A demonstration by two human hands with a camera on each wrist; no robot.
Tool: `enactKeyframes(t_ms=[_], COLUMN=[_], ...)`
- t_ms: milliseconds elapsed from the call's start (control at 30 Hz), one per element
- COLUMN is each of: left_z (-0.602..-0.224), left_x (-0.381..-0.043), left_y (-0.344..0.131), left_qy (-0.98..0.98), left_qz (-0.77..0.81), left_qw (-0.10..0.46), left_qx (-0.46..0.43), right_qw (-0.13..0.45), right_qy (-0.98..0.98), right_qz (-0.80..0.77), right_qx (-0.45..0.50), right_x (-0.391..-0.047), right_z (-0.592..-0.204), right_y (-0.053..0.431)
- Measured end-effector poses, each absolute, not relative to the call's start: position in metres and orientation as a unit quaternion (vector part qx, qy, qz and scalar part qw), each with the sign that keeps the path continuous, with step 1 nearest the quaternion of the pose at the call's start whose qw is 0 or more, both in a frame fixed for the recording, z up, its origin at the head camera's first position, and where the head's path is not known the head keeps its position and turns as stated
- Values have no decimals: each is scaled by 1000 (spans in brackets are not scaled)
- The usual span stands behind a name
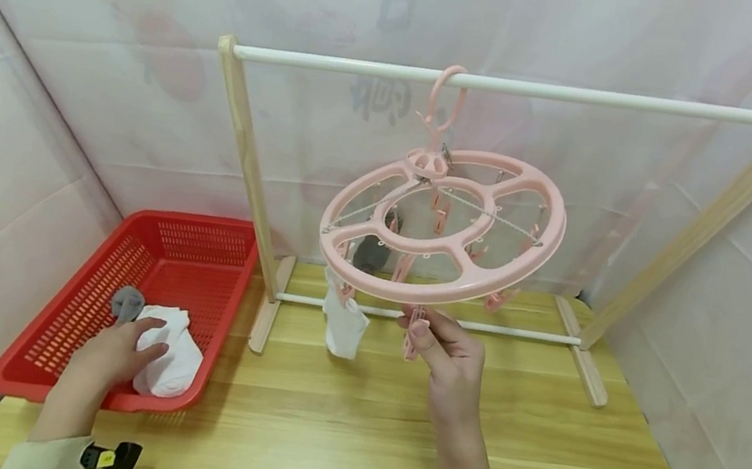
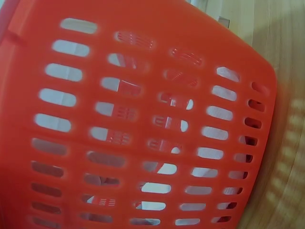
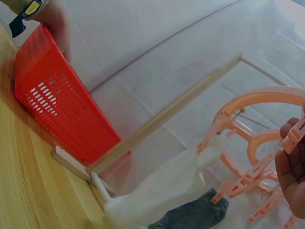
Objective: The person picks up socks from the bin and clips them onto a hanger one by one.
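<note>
Table (image 1: 333, 437) is one of those yellowish wood-grain tops, streaks running side to side, back right corner kinda rounded off. There's a red plastic basket (image 1: 227, 326) with slotted walls sitting on it over by the left edge, and light spots land on the wood right next to it. The garment rack (image 1: 618, 101) stands on there too, left wooden foot (image 1: 264, 327) just beside the basket, right wooden foot (image 1: 590, 377) well apart from it.
</note>
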State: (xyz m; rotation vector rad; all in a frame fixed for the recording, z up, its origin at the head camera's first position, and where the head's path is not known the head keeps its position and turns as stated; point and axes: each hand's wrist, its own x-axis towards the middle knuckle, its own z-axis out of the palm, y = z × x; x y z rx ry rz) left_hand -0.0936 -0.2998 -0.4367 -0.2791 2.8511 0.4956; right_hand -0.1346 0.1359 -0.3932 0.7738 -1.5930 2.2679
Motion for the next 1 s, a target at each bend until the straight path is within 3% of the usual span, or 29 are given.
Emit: enactKeyframes(t_ms=[267,567,700,867,1000], left_z=[-437,-437,-437,-436,-433], left_x=[-92,-97,-93,-87,-82], left_y=[-299,-299,-297,-293,-294], left_qy=[972,977,976,962,942], left_qz=[209,194,208,235,274], left_qw=[60,74,9,-110,-163], left_qx=[-85,-54,-69,-88,-106], right_qw=[135,133,129,126,126], right_qy=[-539,-542,-547,-548,-547], right_qz=[787,784,785,786,785], right_qx=[268,270,261,259,262], right_x=[-136,-136,-135,-135,-134], right_z=[-392,-392,-393,-394,-395], right_y=[136,136,136,136,136])
